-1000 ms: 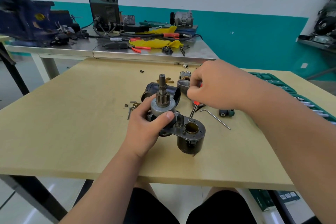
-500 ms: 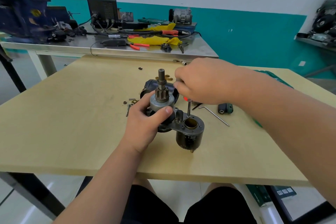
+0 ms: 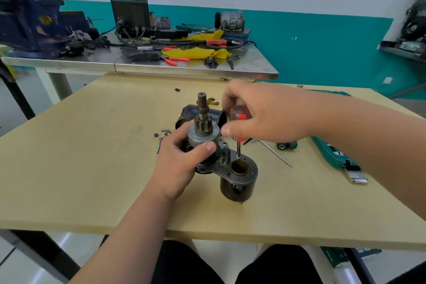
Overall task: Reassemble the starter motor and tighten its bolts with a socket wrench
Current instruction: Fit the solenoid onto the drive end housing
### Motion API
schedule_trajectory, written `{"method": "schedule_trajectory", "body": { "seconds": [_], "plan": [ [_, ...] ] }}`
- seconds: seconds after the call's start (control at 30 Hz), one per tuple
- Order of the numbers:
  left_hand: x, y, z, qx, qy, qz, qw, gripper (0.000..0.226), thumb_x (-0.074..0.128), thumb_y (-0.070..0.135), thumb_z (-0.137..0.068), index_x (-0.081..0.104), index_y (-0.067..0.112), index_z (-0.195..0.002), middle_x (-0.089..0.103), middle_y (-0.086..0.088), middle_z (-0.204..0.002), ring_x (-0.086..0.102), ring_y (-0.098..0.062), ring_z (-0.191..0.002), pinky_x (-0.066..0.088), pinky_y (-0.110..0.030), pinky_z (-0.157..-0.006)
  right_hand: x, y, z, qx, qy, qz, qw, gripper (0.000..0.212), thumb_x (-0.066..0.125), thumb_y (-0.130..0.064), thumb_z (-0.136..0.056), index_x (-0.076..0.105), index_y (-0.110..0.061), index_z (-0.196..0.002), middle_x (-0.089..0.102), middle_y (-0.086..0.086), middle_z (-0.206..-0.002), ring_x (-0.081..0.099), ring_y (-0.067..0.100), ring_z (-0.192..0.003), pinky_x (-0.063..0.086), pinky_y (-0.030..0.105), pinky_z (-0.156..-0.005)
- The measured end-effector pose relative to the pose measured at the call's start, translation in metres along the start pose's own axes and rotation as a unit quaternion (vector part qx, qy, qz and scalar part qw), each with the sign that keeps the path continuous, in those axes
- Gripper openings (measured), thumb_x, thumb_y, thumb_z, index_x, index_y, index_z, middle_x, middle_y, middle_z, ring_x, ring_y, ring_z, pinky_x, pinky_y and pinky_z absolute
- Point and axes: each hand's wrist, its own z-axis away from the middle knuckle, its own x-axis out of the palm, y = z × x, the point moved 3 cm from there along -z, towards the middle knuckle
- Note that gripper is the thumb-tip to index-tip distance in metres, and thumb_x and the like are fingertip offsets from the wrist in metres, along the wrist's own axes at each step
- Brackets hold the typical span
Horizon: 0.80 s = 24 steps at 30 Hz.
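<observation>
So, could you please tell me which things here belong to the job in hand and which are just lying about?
In use: starter motor, gripped by the left hand; red-handled screwdriver, held by the right hand, tip down on the motor's plate.
Lying about: hex key on the wooden table; welder, yellow cloth and red-handled pliers on the metal bench behind.

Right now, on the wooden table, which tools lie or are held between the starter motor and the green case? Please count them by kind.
Screwdriver, held in the right hand: 1
L-shaped hex key: 1
Small green and black tool piece: 1
Short dark rod, kind unclear: 1
Total: 4
</observation>
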Motion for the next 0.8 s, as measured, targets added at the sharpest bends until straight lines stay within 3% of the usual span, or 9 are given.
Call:
{"method": "schedule_trajectory", "body": {
  "seconds": [0.07, 0.13, 0.2, 0.3, 0.4, 0.47, 0.53, 0.7, 0.8],
  "plan": [
    [0.001, 0.002, 0.001, 0.004, 0.009, -0.008, 1.0, 0.031, 0.072, 0.037, -0.067, 0.075, 0.03, -0.097, 0.07, 0.003, -0.091, 0.065, -0.017, -0.089, 0.051, -0.026, -0.075, -0.003, 0.003, 0.002, 0.02, 0.017, -0.031, 0.999, 0.026, 0.065, -0.056, -0.079, 0.05, -0.037, -0.086, 0.056, -0.016, -0.08, 0.052, 0.0, -0.069, 0.035, 0.021, -0.055],
    [0.001, 0.003, 0.002, 0.001, 0.019, -0.014, 1.0, 0.029, 0.071, 0.037, -0.066, 0.075, 0.031, -0.094, 0.07, 0.005, -0.088, 0.064, -0.016, -0.086, 0.051, -0.026, -0.074, -0.008, 0.003, 0.004, 0.017, 0.014, -0.028, 0.999, 0.018, 0.068, -0.048, -0.082, 0.058, -0.037, -0.091, 0.058, -0.018, -0.081, 0.054, -0.002, -0.072, 0.038, 0.019, -0.059],
    [0.001, 0.004, 0.002, -0.003, 0.024, -0.018, 1.0, 0.03, 0.071, 0.036, -0.066, 0.074, 0.026, -0.094, 0.07, -0.001, -0.089, 0.064, -0.019, -0.087, 0.052, -0.03, -0.075, -0.012, 0.0, 0.007, 0.01, -0.016, -0.021, 1.0, 0.02, 0.067, -0.033, -0.086, 0.062, -0.04, -0.105, 0.061, -0.021, -0.091, 0.057, -0.002, -0.082, 0.045, 0.018, -0.069],
    [0.003, 0.006, 0.002, -0.01, 0.03, -0.024, 0.999, 0.044, 0.071, 0.036, -0.065, 0.071, 0.013, -0.103, 0.071, -0.012, -0.095, 0.066, -0.026, -0.091, 0.055, -0.038, -0.079, -0.011, -0.001, 0.007, 0.019, -0.049, -0.048, 0.997, 0.032, 0.061, -0.019, -0.086, 0.061, -0.043, -0.107, 0.062, -0.025, -0.099, 0.058, -0.004, -0.091, 0.046, 0.015, -0.079],
    [0.007, 0.01, 0.001, -0.012, 0.03, -0.032, 0.999, 0.041, 0.072, 0.037, -0.064, 0.071, 0.019, -0.101, 0.071, 0.002, -0.088, 0.068, -0.016, -0.084, 0.053, -0.025, -0.072, -0.003, 0.002, 0.003, 0.064, -0.036, -0.052, 0.996, 0.02, 0.052, -0.044, -0.092, 0.055, -0.035, -0.11, 0.06, -0.017, -0.096, 0.058, 0.003, -0.09, 0.047, 0.026, -0.077],
    [0.011, 0.013, 0.0, -0.012, 0.029, -0.045, 0.998, 0.042, 0.074, 0.037, -0.063, 0.072, 0.022, -0.102, 0.071, 0.004, -0.087, 0.068, -0.014, -0.083, 0.054, -0.023, -0.07, 0.001, 0.006, 0.0, 0.082, -0.009, 0.047, 0.995, 0.036, 0.036, -0.058, -0.094, 0.053, -0.028, -0.103, 0.059, -0.008, -0.086, 0.055, 0.007, -0.079, 0.045, 0.031, -0.066],
    [0.016, 0.016, -0.001, -0.023, 0.037, -0.05, 0.998, 0.042, 0.075, 0.036, -0.063, 0.073, 0.023, -0.103, 0.071, 0.001, -0.084, 0.069, -0.013, -0.079, 0.055, -0.024, -0.066, 0.002, 0.009, -0.002, 0.074, 0.016, 0.131, 0.989, 0.043, 0.029, -0.059, -0.094, 0.053, -0.024, -0.096, 0.056, -0.004, -0.08, 0.051, 0.009, -0.073, 0.04, 0.032, -0.061],
    [0.027, 0.022, -0.001, -0.052, 0.056, -0.039, 0.996, 0.034, 0.075, 0.021, -0.07, 0.074, 0.019, -0.104, 0.069, 0.004, -0.072, 0.067, -0.01, -0.063, 0.054, -0.021, -0.056, -0.004, 0.032, 0.004, 0.079, 0.01, -0.012, 0.997, 0.023, 0.052, -0.036, -0.096, 0.056, -0.031, -0.118, 0.056, -0.013, -0.097, 0.055, 0.004, -0.085, 0.039, 0.021, -0.067],
    [0.03, 0.023, -0.004, -0.073, 0.062, -0.062, 0.994, 0.028, 0.075, 0.025, -0.07, 0.076, 0.024, -0.097, 0.068, 0.006, -0.068, 0.067, -0.01, -0.061, 0.055, -0.025, -0.054, -0.001, 0.045, 0.007, 0.071, 0.045, -0.232, 0.969, 0.027, 0.06, -0.012, -0.088, 0.062, -0.035, -0.103, 0.068, -0.014, -0.095, 0.066, -0.001, -0.079, 0.05, 0.014, -0.066]
  ]
}}
